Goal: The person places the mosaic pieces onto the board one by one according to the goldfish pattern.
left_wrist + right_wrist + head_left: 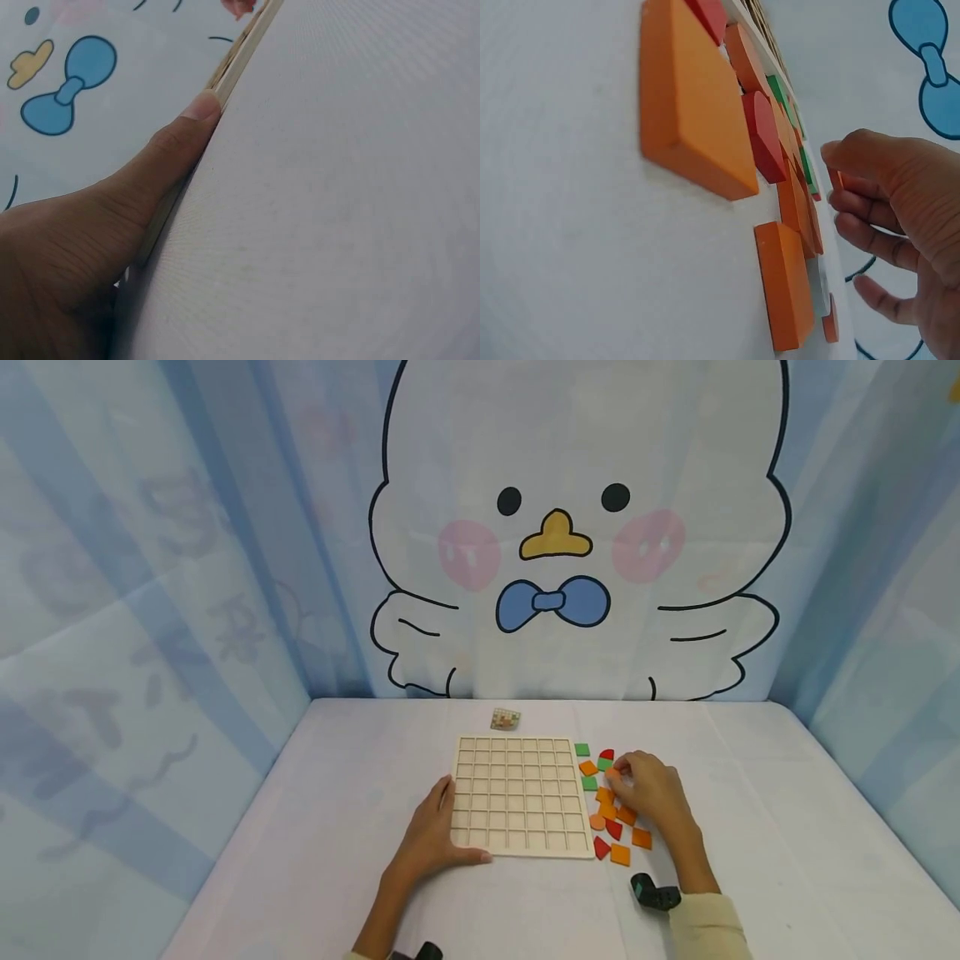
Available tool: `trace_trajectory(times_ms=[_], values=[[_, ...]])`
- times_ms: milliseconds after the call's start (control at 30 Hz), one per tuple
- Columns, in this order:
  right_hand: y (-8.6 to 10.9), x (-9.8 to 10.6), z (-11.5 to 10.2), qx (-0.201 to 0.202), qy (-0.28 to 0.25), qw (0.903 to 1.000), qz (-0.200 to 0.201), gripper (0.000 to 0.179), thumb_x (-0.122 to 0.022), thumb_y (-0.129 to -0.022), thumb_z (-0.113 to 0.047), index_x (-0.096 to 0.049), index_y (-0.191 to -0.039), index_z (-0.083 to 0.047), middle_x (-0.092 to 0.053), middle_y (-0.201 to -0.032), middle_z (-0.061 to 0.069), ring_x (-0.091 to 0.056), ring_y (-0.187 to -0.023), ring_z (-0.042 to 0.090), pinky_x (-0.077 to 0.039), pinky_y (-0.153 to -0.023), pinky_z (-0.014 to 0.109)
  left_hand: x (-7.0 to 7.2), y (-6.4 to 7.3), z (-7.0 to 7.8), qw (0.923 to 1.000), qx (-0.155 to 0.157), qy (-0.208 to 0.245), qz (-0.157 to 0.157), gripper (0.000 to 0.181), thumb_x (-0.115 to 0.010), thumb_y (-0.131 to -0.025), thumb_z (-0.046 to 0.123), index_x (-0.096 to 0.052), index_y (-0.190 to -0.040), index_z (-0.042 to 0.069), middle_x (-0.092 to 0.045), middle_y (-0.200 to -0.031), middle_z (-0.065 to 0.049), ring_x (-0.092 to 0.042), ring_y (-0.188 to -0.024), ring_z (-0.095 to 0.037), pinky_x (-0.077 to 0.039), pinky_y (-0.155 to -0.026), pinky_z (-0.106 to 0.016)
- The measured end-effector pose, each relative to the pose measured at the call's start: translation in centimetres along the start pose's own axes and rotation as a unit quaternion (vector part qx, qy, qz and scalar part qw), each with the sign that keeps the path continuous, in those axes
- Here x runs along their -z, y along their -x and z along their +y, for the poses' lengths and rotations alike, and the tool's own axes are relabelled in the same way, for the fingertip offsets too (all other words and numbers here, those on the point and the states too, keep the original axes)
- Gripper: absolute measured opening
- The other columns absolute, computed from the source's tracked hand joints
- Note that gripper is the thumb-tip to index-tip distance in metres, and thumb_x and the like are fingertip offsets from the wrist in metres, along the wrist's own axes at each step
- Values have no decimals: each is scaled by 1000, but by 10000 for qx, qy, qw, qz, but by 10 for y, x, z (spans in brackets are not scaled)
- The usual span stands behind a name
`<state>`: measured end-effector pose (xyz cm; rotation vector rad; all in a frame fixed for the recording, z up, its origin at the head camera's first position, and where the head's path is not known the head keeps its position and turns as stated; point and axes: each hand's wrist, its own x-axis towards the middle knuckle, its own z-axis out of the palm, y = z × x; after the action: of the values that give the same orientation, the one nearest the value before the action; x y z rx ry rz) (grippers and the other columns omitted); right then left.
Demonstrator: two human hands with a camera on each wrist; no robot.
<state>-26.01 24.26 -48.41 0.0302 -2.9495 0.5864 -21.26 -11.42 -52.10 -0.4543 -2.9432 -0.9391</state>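
Observation:
A pale wooden grid board lies on the table with its square cells bare. My left hand steadies its near left corner: the fingers lie along the left side and the straight thumb presses the near edge. Beyond the board's right side, my right hand pinches a small orange piece between thumb and fingertips; its full shape is hidden. Around that hand are scattered flat pieces, including an orange square, a red piece, a green piece and a round orange piece.
A small patterned card or packet lies behind the board. White cloth covers the table. A curtain with a cartoon bird hangs at the back. Dark wrist devices sit on both arms, the right one near the loose pieces.

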Motion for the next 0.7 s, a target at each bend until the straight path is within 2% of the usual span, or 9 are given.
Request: trace_trajectory(times_ms=[233,333,500,700], values=[[-2,-1,-9,584,-351,9977,37,32,-72,-87,-29,-67,-106,-4,-66,-95,7,-58,-84,20,-53,-85,44,0,-1,-1,10000,41,-44,-47,137,-80,-57,73,-19,-154,-2,-18,-161,-19,-27,-146,-37,-32,-115,-49],[-4,-4,-17,959,-488,9942,-15,29,-71,-88,-27,-67,-106,-4,-67,-96,5,-60,-84,17,-55,-83,41,0,-2,-2,10000,38,-44,-44,138,-80,-57,74,-18,-154,-2,-18,-161,-19,-27,-146,-37,-33,-115,-50],[-7,-11,-34,1425,-703,9871,-215,26,-71,-89,-25,-66,-105,-6,-65,-94,1,-60,-84,13,-54,-78,34,1,-2,-2,10000,3,-10,-42,138,-80,-57,73,-18,-155,-1,-19,-160,-19,-28,-145,-37,-34,-114,-51],[-11,-23,-60,1762,-839,9798,-434,23,-72,-89,-24,-67,-104,-7,-64,-93,0,-57,-81,10,-52,-73,29,1,-2,-1,10000,-53,-20,-40,137,-81,-57,72,-18,-155,-1,-20,-160,-20,-29,-144,-37,-34,-113,-50]])
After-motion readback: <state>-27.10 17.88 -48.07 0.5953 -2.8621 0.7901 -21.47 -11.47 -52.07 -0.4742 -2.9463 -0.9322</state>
